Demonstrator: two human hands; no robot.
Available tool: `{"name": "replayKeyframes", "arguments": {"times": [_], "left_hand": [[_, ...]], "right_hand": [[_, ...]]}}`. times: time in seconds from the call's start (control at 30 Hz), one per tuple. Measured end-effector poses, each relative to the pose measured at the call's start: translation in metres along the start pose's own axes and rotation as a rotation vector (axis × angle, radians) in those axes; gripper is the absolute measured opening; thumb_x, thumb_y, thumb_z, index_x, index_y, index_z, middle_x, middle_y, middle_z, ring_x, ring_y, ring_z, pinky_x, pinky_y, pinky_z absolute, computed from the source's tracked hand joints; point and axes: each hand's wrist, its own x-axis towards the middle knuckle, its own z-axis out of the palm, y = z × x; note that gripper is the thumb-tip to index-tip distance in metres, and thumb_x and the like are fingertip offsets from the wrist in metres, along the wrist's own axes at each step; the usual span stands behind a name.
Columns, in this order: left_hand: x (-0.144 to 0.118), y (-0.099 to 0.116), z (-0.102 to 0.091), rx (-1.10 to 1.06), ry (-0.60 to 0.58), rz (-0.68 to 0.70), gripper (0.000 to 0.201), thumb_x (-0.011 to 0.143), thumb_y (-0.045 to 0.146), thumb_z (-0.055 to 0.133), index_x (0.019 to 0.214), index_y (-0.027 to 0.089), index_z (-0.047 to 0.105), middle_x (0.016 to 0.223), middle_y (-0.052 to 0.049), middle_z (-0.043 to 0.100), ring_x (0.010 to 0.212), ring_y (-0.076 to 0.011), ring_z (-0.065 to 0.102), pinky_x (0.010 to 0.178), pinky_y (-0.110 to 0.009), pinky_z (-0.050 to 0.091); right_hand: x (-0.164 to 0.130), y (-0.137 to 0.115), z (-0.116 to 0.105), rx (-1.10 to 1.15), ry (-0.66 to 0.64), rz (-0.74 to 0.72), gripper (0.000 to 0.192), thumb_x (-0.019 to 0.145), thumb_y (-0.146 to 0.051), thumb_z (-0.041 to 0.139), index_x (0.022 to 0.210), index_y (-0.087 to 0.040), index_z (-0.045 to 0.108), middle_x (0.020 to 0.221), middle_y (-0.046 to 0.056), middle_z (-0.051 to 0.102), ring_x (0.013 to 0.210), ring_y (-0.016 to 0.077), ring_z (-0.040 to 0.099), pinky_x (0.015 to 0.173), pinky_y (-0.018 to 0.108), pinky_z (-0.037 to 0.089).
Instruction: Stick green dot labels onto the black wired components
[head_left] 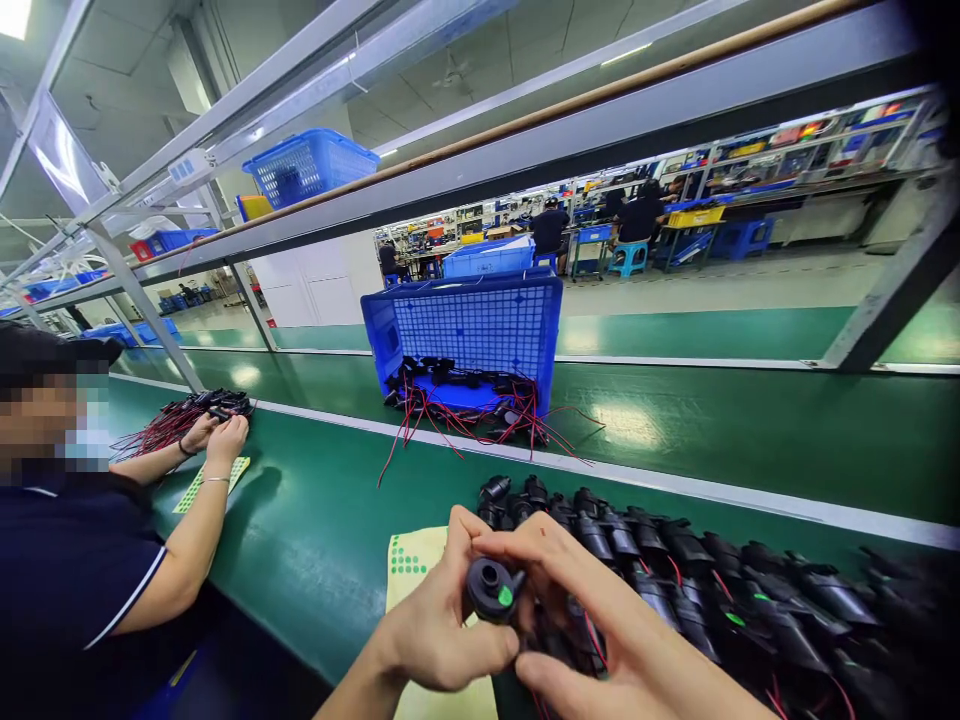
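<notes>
Black pump part (pixel 491 590) with a green dot sticker, up above the bench

Left hand (pixel 439 625) grips it, right hand (pixel 581 610) fingers pinch its edge, beside the row of pumps (pixel 712 590)

Both forearms are bare, the left hand (pixel 442 625) and right hand (pixel 600 640) apparently ungloved and ringless.

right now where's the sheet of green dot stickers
In the head view, the sticker sheet lies bottom centre on the green table, just left of the left hand.
</notes>
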Motion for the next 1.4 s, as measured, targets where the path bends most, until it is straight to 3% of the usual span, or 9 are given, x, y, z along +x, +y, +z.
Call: {"name": "replayKeyframes", "arguments": {"times": [0.07, 0.17, 0.3, 0.43, 0.57, 0.8, 0.97, 1.2, 1.4], "left_hand": [[0.001, 0.002, -0.007, -0.022, -0.060, -0.055, 0.052, 0.057, 0.003, 0.057, 0.098, 0.026, 0.035, 0.086, 0.004, 0.049, 0.073, -0.0116, 0.047, 0.063, -0.022, 0.036], [-0.002, -0.001, -0.011, -0.075, -0.086, -0.130, 0.054, 0.056, 0.004, 0.059, 0.101, 0.025, 0.039, 0.092, 0.002, 0.052, 0.081, -0.0148, 0.054, 0.069, -0.026, 0.038], [-0.009, -0.003, -0.006, -0.228, 0.050, -0.136, 0.057, 0.070, 0.030, 0.072, 0.122, 0.021, 0.051, 0.111, -0.006, 0.059, 0.112, -0.0272, 0.055, 0.094, -0.037, 0.037], [-0.011, 0.007, 0.008, -0.158, 0.195, -0.154, 0.049, 0.088, 0.046, 0.062, 0.129, 0.019, 0.056, 0.120, -0.009, 0.060, 0.119, -0.0301, 0.050, 0.105, -0.043, 0.034], [-0.008, 0.015, 0.020, -0.135, 0.244, -0.200, 0.047, 0.089, 0.048, 0.061, 0.126, 0.019, 0.057, 0.118, -0.009, 0.059, 0.114, -0.0289, 0.050, 0.101, -0.042, 0.036], [-0.005, 0.022, 0.023, -0.064, 0.253, -0.228, 0.035, 0.089, 0.036, 0.051, 0.118, 0.016, 0.054, 0.110, -0.007, 0.056, 0.107, -0.0265, 0.049, 0.097, -0.041, 0.036], [-0.004, 0.030, 0.023, 0.069, 0.255, -0.254, 0.031, 0.089, 0.032, 0.045, 0.113, 0.015, 0.054, 0.107, -0.008, 0.053, 0.102, -0.0260, 0.047, 0.093, -0.042, 0.038], [-0.004, 0.029, 0.023, 0.127, 0.158, -0.156, 0.037, 0.097, 0.043, 0.040, 0.116, 0.013, 0.051, 0.111, -0.012, 0.052, 0.107, -0.0286, 0.049, 0.099, -0.046, 0.039], [-0.002, 0.024, 0.019, 0.030, 0.161, -0.226, 0.038, 0.089, 0.039, 0.048, 0.117, 0.014, 0.053, 0.105, -0.007, 0.051, 0.100, -0.0252, 0.045, 0.091, -0.042, 0.036]], "right_hand": [[0.002, 0.001, -0.004, -0.085, -0.005, -0.066, 0.057, 0.083, -0.006, 0.059, 0.133, -0.033, 0.060, 0.097, 0.000, 0.061, 0.082, 0.0145, 0.065, 0.074, 0.025, 0.057], [0.003, 0.005, -0.004, -0.199, 0.080, -0.148, 0.045, 0.085, -0.006, 0.062, 0.123, -0.031, 0.066, 0.092, -0.001, 0.062, 0.076, 0.0126, 0.066, 0.064, 0.021, 0.055], [0.003, 0.013, 0.000, -0.425, 0.293, -0.267, 0.031, 0.087, -0.014, 0.070, 0.114, -0.025, 0.063, 0.087, -0.001, 0.065, 0.069, 0.0130, 0.067, 0.058, 0.020, 0.054], [0.001, 0.018, 0.005, -0.664, 0.426, -0.363, 0.022, 0.094, -0.022, 0.065, 0.115, -0.021, 0.058, 0.081, 0.001, 0.063, 0.065, 0.0153, 0.069, 0.051, 0.022, 0.052], [-0.001, 0.019, 0.009, -0.822, 0.415, -0.369, 0.020, 0.097, -0.020, 0.058, 0.117, -0.018, 0.053, 0.081, 0.002, 0.063, 0.066, 0.0162, 0.071, 0.052, 0.022, 0.052], [0.004, 0.014, 0.013, -0.876, 0.539, -0.447, 0.018, 0.106, -0.024, 0.042, 0.110, -0.017, 0.058, 0.071, 0.000, 0.064, 0.054, 0.0121, 0.069, 0.041, 0.019, 0.045], [0.005, 0.015, 0.014, -0.912, 0.534, -0.476, 0.017, 0.106, -0.020, 0.041, 0.105, -0.017, 0.057, 0.069, 0.001, 0.067, 0.050, 0.0116, 0.067, 0.043, 0.019, 0.048], [0.002, 0.025, 0.017, -0.970, 0.529, -0.598, 0.016, 0.106, -0.016, 0.042, 0.110, -0.010, 0.057, 0.071, 0.007, 0.070, 0.053, 0.0126, 0.067, 0.048, 0.020, 0.052], [-0.002, 0.023, 0.014, -0.934, 0.524, -0.469, 0.010, 0.100, -0.019, 0.053, 0.108, -0.016, 0.057, 0.072, 0.001, 0.066, 0.053, 0.0126, 0.066, 0.044, 0.021, 0.048]]}}
